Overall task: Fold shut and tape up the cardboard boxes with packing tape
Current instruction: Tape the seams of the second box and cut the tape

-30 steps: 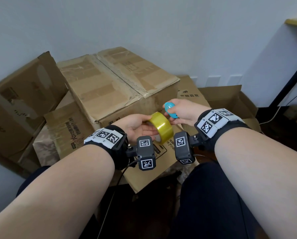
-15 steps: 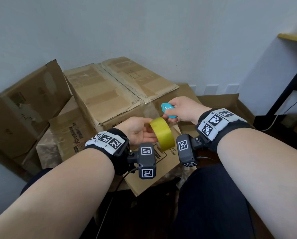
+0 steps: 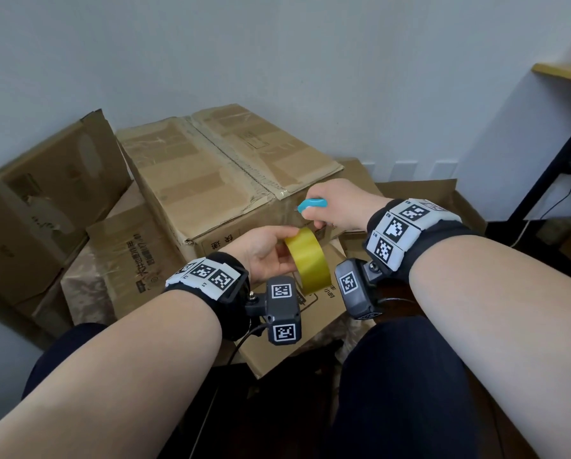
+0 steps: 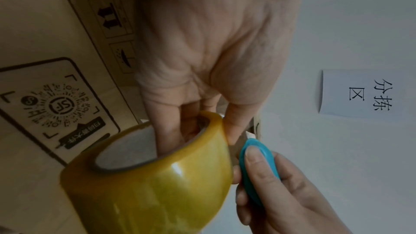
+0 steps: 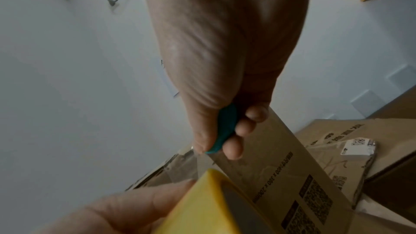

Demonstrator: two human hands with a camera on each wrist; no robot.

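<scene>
My left hand (image 3: 267, 250) grips a yellow roll of packing tape (image 3: 307, 260) (image 4: 157, 184), fingers hooked into its core and the thumb on its outer face. My right hand (image 3: 337, 210) holds a small blue cutter (image 3: 312, 205) (image 4: 256, 170) (image 5: 225, 127) just above the roll, its tip at a strip of clear tape that runs from the roll toward the box edge. Behind both hands stands a large cardboard box (image 3: 211, 173) with its top flaps folded shut and a taped centre seam.
A smaller printed box (image 3: 121, 260) lies low at the front left and another tilted box (image 3: 39, 207) leans at the far left. An open box (image 3: 443, 200) sits at the right near a black stand (image 3: 562, 154). My legs are below.
Both hands have risen a little toward the big box. The right hand with the cutter has moved up and away from the roll, with a strip of tape now stretched between.
</scene>
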